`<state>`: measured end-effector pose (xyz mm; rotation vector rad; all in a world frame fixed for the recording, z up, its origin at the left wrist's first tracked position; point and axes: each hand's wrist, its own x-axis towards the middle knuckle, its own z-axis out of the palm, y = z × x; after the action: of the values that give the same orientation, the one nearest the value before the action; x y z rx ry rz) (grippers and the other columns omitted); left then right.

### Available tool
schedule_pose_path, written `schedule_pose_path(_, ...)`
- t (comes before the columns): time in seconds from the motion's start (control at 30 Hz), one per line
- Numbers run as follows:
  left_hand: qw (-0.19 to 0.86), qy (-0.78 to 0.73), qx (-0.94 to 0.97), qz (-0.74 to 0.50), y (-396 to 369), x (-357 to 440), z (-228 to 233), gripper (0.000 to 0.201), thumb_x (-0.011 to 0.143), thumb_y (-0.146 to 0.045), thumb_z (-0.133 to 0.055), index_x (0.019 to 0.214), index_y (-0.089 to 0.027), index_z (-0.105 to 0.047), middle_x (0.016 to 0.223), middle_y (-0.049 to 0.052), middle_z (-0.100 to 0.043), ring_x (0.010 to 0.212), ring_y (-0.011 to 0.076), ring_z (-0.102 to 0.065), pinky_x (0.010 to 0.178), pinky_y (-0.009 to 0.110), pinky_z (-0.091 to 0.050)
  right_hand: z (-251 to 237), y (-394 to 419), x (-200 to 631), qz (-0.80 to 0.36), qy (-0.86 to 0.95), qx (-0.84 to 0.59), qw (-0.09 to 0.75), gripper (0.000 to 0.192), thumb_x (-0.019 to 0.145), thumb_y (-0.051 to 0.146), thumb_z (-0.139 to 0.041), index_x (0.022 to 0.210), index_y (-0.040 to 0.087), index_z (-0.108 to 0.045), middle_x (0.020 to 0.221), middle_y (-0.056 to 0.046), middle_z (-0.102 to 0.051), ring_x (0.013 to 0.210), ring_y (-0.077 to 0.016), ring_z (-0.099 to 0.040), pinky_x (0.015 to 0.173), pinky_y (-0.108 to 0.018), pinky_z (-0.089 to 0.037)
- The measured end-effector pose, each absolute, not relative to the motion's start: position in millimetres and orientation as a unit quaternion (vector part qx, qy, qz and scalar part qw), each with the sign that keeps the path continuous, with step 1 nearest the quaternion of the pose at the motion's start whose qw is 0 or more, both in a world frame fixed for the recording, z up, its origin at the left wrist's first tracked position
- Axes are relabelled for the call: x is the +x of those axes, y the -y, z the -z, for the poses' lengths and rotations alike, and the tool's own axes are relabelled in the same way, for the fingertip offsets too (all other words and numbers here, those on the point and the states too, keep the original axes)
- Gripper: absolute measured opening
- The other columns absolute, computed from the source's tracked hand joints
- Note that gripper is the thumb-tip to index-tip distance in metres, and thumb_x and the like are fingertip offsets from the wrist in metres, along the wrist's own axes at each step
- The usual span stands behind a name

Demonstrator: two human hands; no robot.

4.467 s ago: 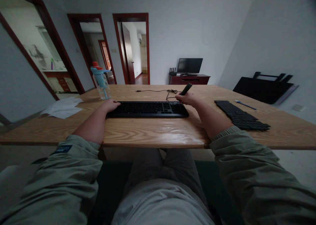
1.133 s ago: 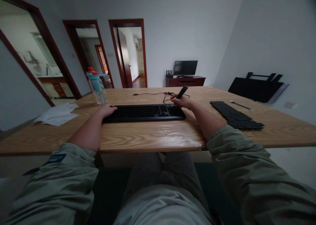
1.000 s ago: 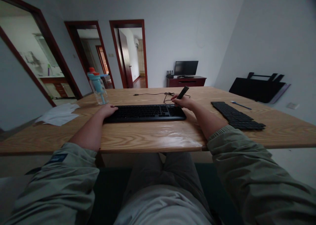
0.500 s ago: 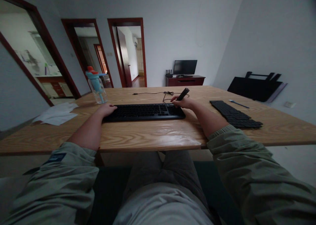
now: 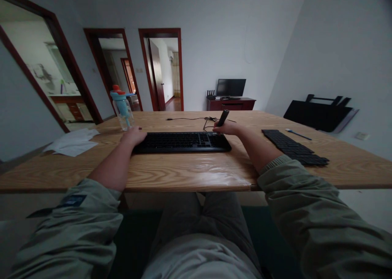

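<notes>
Right now the person sits at a wooden tabletop [image 5: 183, 171] with a black keyboard [image 5: 182, 142] lying flat in front of them. The left hand [image 5: 134, 135] rests on the left end of the keyboard, fingers loosely curled, and it holds nothing. The right hand [image 5: 226, 128] is closed around a dark pen-like tool [image 5: 222, 118] at the right end of the keyboard. The tool sticks up and leans away from the person. Its low end is hidden by the hand.

Behind the keyboard a thin black cable [image 5: 196, 119] lies on the wood. A clear water bottle [image 5: 122, 109] with a blue lid stands near the left hand. White paper [image 5: 72, 142] lies farther left. Well to the right lies a flat sheet of black keys [image 5: 294, 147], with a blue pen [image 5: 298, 134] just beyond it.
</notes>
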<state>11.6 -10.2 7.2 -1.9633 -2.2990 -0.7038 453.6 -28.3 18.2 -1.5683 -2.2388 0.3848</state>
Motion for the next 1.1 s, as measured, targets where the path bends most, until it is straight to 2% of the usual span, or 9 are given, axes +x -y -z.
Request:
schedule_pose_path(0.07,0.087,0.707,-0.635,0.301,18.1,32.8,-14.2,0.049,0.083,-0.039,-0.055,0.128,-0.019,-0.063,0.129,0.015,-0.064,0.111,0.0307,-0.063,0.092,0.039,-0.049,-20.0,22.5,455.2,-0.176,0.788,-0.561,0.183,0.014,0.085,0.029,-0.062,0.077,0.017,-0.061,0.070,-0.002,-0.061,0.063,-0.0143,-0.052,0.057,-0.026,-0.039)
schedule_pose_path(0.13,0.090,0.650,-0.687,0.312,24.9,62.5,-21.2,0.044,0.085,-0.037,-0.053,0.124,-0.020,-0.067,0.124,0.012,-0.067,0.106,0.0271,-0.064,0.090,0.035,-0.049,-22.8,18.3,455.9,-0.213,0.778,-0.565,0.171,0.013,0.084,0.030,-0.064,0.079,0.018,-0.061,0.068,-0.001,-0.060,0.058,-0.0126,-0.049,0.050,-0.024,-0.035)
schedule_pose_path(0.27,0.002,0.535,-0.822,0.193,31.8,138.8,-30.4,0.041,0.084,-0.040,-0.058,0.115,-0.020,-0.074,0.104,0.008,-0.074,0.093,0.0227,-0.067,0.080,0.029,-0.049,-30.1,13.6,456.0,-0.261,0.771,-0.564,0.140,0.016,0.081,0.031,-0.068,0.079,0.018,-0.059,0.065,0.000,-0.056,0.053,-0.0100,-0.044,0.045,-0.022,-0.030)
schedule_pose_path(0.4,-0.068,0.479,-0.865,0.131,33.7,215.5,-31.2,0.044,0.080,-0.043,-0.064,0.116,-0.020,-0.074,0.106,0.008,-0.075,0.089,0.0214,-0.067,0.074,0.027,-0.048,-32.6,14.1,457.9,-0.301,0.751,-0.574,0.125,0.020,0.078,0.034,-0.072,0.081,0.019,-0.059,0.066,0.001,-0.055,0.054,-0.0095,-0.044,0.045,-0.020,-0.031)
schedule_pose_path(0.57,-0.094,0.479,-0.866,0.108,33.8,267.7,-19.1,0.038,0.078,-0.049,-0.066,0.101,-0.021,-0.078,0.085,0.007,-0.075,0.079,0.0217,-0.067,0.067,0.029,-0.047,-25.5,22.4,460.0,-0.298,0.741,-0.574,0.179,0.025,0.077,0.040,-0.074,0.082,0.020,-0.060,0.067,0.001,-0.054,0.056,-0.0105,-0.046,0.046,-0.021,-0.035)
schedule_pose_path(0.73,-0.065,0.472,-0.864,0.163,26.6,276.3,-1.7,0.033,0.080,-0.049,-0.065,0.101,-0.027,-0.079,0.088,0.006,-0.075,0.084,0.0233,-0.068,0.071,0.030,-0.049,-19.0,31.2,456.6,-0.298,0.736,-0.566,0.224,0.035,0.075,0.050,-0.077,0.076,0.018,-0.062,0.061,0.000,-0.053,0.054,-0.0120,-0.045,0.047,-0.023,-0.036)
schedule_pose_path(0.83,-0.064,0.476,-0.860,0.175,21.3,276.7,4.4,0.035,0.081,-0.050,-0.064,0.103,-0.028,-0.079,0.091,0.005,-0.076,0.086,0.0239,-0.069,0.073,0.031,-0.049,-13.3,38.6,454.0,-0.300,0.712,-0.560,0.298,0.033,0.071,0.046,-0.080,0.077,0.018,-0.066,0.065,-0.002,-0.059,0.061,-0.0148,-0.051,0.054,-0.025,-0.042)
schedule_pose_path(0.97,-0.063,0.485,-0.853,0.181,18.6,277.4,5.4,0.036,0.081,-0.054,-0.065,0.099,-0.026,-0.079,0.091,0.006,-0.076,0.087,0.0237,-0.069,0.075,0.031,-0.049,-4.6,44.9,440.7,-0.310,0.616,-0.517,0.508,0.033,0.076,0.049,-0.074,0.084,0.018,-0.066,0.081,-0.005,-0.066,0.074,-0.0173,-0.059,0.066,-0.027,-0.047)
schedule_pose_path(1.1,-0.072,0.499,-0.846,0.175,20.3,276.3,3.2,0.038,0.079,-0.056,-0.065,0.096,-0.025,-0.079,0.094,0.009,-0.076,0.089,0.0251,-0.069,0.074,0.032,-0.049,-3.3,36.6,407.5,-0.287,0.481,-0.498,0.663,0.034,0.087,0.052,-0.059,0.088,0.018,-0.058,0.073,-0.005,-0.061,0.070,-0.0166,-0.059,0.064,-0.026,-0.049)
